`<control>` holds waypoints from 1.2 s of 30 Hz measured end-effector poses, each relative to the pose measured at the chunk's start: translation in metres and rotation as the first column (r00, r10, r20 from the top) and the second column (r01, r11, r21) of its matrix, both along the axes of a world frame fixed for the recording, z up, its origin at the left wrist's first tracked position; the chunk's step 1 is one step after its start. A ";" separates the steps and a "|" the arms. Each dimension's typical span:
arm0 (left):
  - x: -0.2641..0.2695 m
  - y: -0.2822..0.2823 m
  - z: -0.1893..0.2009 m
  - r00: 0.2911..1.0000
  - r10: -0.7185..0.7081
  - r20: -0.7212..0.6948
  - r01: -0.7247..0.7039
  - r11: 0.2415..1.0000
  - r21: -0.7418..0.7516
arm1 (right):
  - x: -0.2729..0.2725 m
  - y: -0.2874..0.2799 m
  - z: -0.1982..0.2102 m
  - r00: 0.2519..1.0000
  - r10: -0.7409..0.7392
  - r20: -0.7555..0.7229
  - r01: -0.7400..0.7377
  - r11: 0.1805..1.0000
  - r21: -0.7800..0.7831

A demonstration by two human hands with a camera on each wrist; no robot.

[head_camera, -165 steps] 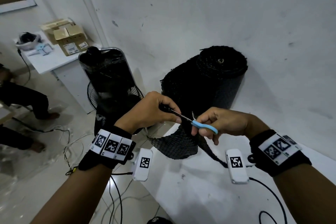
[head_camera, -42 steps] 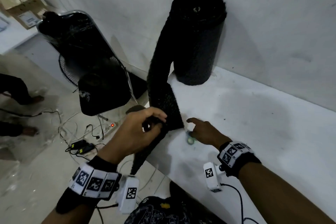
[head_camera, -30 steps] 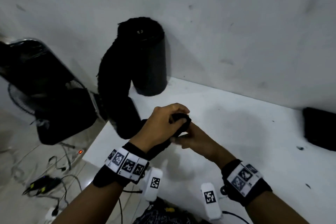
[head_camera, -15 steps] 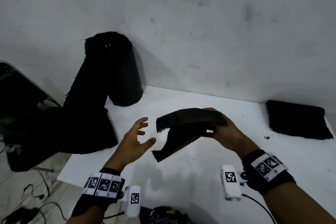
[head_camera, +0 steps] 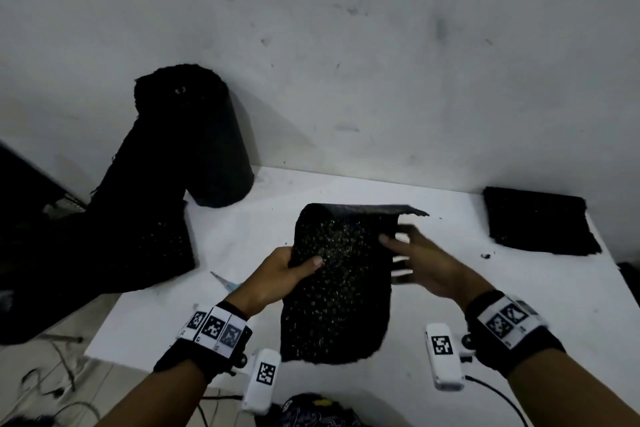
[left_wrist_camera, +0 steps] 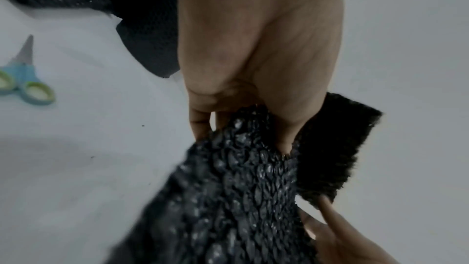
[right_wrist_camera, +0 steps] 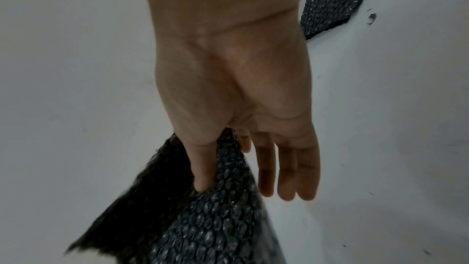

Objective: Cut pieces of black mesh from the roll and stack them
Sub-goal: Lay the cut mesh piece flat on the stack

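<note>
The cut piece of black mesh (head_camera: 339, 281) is held above the white table (head_camera: 450, 288), in front of the person and between both hands. Its upper edge is folded over toward the wall; its lower edge hangs toward the near side of the table.

Left hand (head_camera: 277, 274): the thumb lies across the front face of the piece at its left edge and the other fingers (left_wrist_camera: 200, 125) curl behind it, so the hand pinches the mesh. The left wrist view confirms this pinch.

Right hand (head_camera: 429, 263): the thumb presses the front face at the right edge. In the right wrist view the thumb and a finger behind it trap the mesh, while the remaining fingers (right_wrist_camera: 286, 170) extend nearly straight and hold nothing. This hand is blurred in the head view.

The mesh roll (head_camera: 207, 142) stands upright on the far left corner of the table, close to the wall. Its loose end (head_camera: 138, 225) trails down and left, over the table edge.

The stack of cut pieces (head_camera: 536, 225) lies flat at the far right of the table, well apart from the held piece.

The scissors (left_wrist_camera: 25, 79), with blue handles and green-lined loops, lie on the table left of the left hand, untouched. A few dark scraps (head_camera: 486, 256) lie near the stack.
</note>
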State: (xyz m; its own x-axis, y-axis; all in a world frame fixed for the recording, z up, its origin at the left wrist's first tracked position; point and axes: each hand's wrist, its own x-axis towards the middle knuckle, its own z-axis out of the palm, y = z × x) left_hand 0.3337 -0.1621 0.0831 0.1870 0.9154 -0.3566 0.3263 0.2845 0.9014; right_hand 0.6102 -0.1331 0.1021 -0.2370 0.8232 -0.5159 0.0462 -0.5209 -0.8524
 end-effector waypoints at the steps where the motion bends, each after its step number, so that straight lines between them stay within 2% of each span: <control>1: 0.001 -0.003 -0.004 1.000 -0.006 0.013 0.006 0.999 -0.035 | -0.002 -0.005 -0.007 1.000 0.022 0.009 -0.022 1.000 -0.016; 3: 0.000 -0.007 -0.009 0.999 0.016 0.049 -0.012 0.996 -0.086 | -0.004 -0.012 -0.018 1.000 0.018 0.005 -0.018 1.000 -0.006; 8: -0.009 -0.007 -0.004 0.981 0.165 0.106 -0.156 0.984 -0.089 | -0.004 -0.014 -0.021 1.000 -0.008 -0.002 0.008 0.997 0.077; 11: -0.014 -0.007 0.002 0.959 0.250 0.134 -0.247 0.968 -0.038 | -0.001 -0.014 -0.017 0.999 -0.033 0.029 0.028 0.986 0.164; 14: -0.016 -0.008 0.016 0.957 0.209 0.199 -0.223 0.974 0.049 | 0.005 -0.013 -0.006 0.996 -0.071 0.053 0.055 0.964 0.261; 16: -0.015 -0.006 0.025 0.978 0.142 0.151 -0.161 0.980 0.119 | 0.010 -0.013 0.001 0.996 -0.050 0.068 0.026 0.948 0.318; 19: -0.017 -0.002 0.030 0.992 0.084 0.091 -0.099 0.980 0.175 | 0.016 -0.009 0.008 0.972 -0.018 0.236 -0.083 0.908 0.411; 22: -0.018 0.004 0.030 1.000 0.020 -0.018 -0.016 0.978 0.206 | 0.019 -0.003 0.014 0.944 -0.013 0.331 -0.136 0.896 0.423; 25: -0.017 0.012 0.026 0.988 0.039 -0.149 0.010 0.949 0.314 | 0.020 0.003 0.016 0.873 -0.020 0.487 -0.238 0.854 0.463; 27: -0.016 0.018 0.026 0.983 0.079 -0.167 -0.019 0.942 0.334 | 0.018 0.009 0.019 0.843 -0.017 0.538 -0.279 0.841 0.464; 29: -0.013 0.026 0.029 0.992 0.061 -0.113 -0.026 0.958 0.286 | 0.013 0.016 0.021 0.886 0.011 0.463 -0.247 0.857 0.452; 32: -0.008 0.039 0.032 0.996 -0.005 -0.088 0.024 0.974 0.224 | 0.000 0.022 0.022 0.957 -0.001 0.292 -0.122 0.906 0.405; 36: -0.010 0.052 0.030 0.994 0.102 -0.032 -0.094 0.974 0.204 | -0.013 0.024 0.016 0.974 0.019 0.225 -0.093 0.943 0.321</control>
State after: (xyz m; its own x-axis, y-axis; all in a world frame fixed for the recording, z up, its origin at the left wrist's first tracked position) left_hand 0.3235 -0.1097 0.1136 0.0818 0.9824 -0.1680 0.3443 0.1303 0.9298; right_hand 0.5974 -0.1093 0.1176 -0.2011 0.9434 -0.2639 0.2687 -0.2059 -0.9410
